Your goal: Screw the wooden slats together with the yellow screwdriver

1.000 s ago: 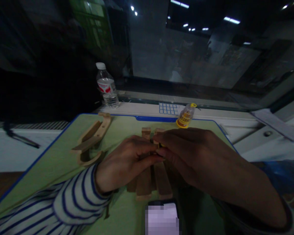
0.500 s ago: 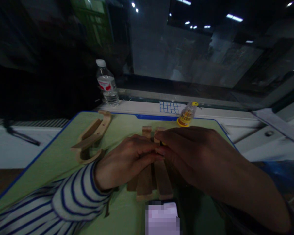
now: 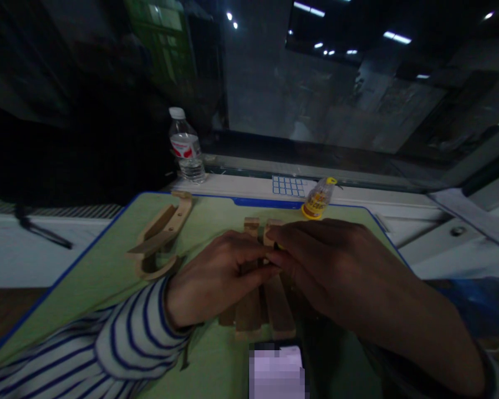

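My left hand (image 3: 220, 277) lies over the wooden slats (image 3: 279, 310), its thumb and fingers pressed together at their upper part. From the right, my right hand (image 3: 328, 266) meets it with fingers closed in a pinch. A small dark and yellow bit shows between the right fingers, too hidden to name. Both sets of fingertips touch or nearly touch above the gap between two long slats. Their curved upper ends stick out beyond my hands. What the left fingertips grip, if anything, is hidden.
Curved wooden parts (image 3: 162, 235) with holes lie at the table's left. A phone (image 3: 276, 374) is at the near edge. A water bottle (image 3: 187, 149) stands on the sill behind the table (image 3: 212, 210), and a yellow-capped clear bottle (image 3: 318, 199) is at the back right.
The whole view has shifted slightly, so the scene sits a little lower and to the right. Both hands keep nearly the same place over the slats.
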A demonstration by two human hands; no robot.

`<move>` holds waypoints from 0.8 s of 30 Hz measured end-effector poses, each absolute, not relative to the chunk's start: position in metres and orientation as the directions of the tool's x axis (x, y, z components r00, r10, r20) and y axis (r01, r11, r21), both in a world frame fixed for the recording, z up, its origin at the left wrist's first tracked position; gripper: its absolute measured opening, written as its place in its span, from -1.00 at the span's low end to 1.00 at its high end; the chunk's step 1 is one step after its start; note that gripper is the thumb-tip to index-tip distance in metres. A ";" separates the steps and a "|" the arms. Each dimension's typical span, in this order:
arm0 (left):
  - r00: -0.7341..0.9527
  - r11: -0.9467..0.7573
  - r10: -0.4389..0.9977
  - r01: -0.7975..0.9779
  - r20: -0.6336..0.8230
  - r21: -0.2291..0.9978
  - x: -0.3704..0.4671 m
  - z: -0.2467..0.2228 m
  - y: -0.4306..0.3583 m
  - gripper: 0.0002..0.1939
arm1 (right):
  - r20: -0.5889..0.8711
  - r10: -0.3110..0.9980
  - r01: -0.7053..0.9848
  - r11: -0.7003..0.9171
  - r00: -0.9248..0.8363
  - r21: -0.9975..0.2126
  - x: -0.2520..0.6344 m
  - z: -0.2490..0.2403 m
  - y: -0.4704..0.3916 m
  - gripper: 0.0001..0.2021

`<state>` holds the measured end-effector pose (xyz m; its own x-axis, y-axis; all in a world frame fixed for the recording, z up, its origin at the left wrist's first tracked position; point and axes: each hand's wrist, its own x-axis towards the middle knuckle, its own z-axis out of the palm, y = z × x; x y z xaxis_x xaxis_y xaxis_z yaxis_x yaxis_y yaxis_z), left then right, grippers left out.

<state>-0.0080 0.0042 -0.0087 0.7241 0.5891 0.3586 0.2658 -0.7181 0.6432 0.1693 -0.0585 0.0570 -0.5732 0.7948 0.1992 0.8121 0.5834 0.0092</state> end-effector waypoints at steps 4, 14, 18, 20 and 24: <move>0.657 -0.708 0.655 0.358 0.374 0.609 -0.006 -0.004 0.000 -0.91 | 0.200 0.820 0.832 0.553 -0.536 -0.037 0.169 0.056 -0.057 -0.81; 0.681 -0.736 0.636 0.394 0.364 0.550 -0.005 -0.002 -0.001 -0.89 | 0.289 0.771 0.798 0.601 -0.568 -0.033 0.174 0.062 -0.058 -0.67; 0.695 -0.732 0.629 0.379 0.348 0.566 -0.005 0.000 0.000 -0.89 | 0.236 0.752 0.763 0.644 -0.615 -0.063 0.175 0.064 -0.059 -0.72; 0.704 -0.732 0.622 0.366 0.344 0.575 -0.005 0.001 0.001 -0.89 | 0.217 0.757 0.764 0.642 -0.617 -0.065 0.175 0.064 -0.058 -0.73; 0.730 -0.741 0.601 0.355 0.326 0.570 -0.005 0.001 0.003 -0.85 | 0.202 0.778 0.786 0.616 -0.595 -0.058 0.174 0.061 -0.057 -0.72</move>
